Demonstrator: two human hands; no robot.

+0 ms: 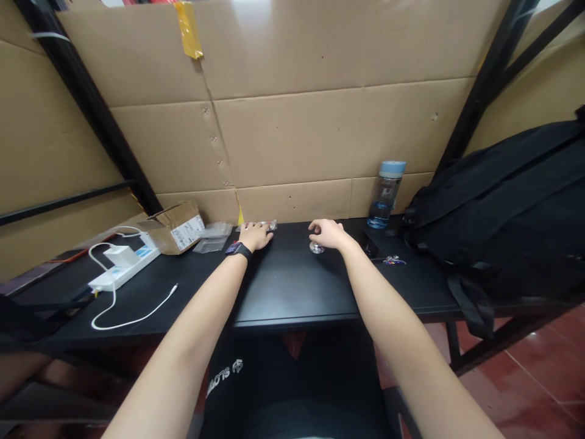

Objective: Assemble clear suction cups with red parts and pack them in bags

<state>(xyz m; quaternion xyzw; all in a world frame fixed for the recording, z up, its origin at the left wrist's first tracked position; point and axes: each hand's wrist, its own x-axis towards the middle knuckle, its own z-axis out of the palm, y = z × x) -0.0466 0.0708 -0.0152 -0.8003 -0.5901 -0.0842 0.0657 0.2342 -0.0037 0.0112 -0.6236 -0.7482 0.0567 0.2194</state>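
Note:
My left hand [256, 236] lies palm down near the back of the black table [292, 286], fingers stretched forward. Its fingertips reach a clear plastic packet with small red and silver contents [273, 225], partly hidden by the hand. A dark smartwatch [239, 249] is on the left wrist. My right hand [328, 233] is curved, with a gap between thumb and fingers. Just below its thumb sits a small, round, shiny metal object [316, 248] on the tabletop. Whether the thumb touches it I cannot tell.
On the left are a white power strip [123, 268] with a charger and cable, an open cardboard box [176, 228] and clear plastic bags [213, 236]. To the right stand a water bottle [386, 195], a dark phone [369, 246], a keychain-like trinket [393, 260] and a black backpack [503, 213].

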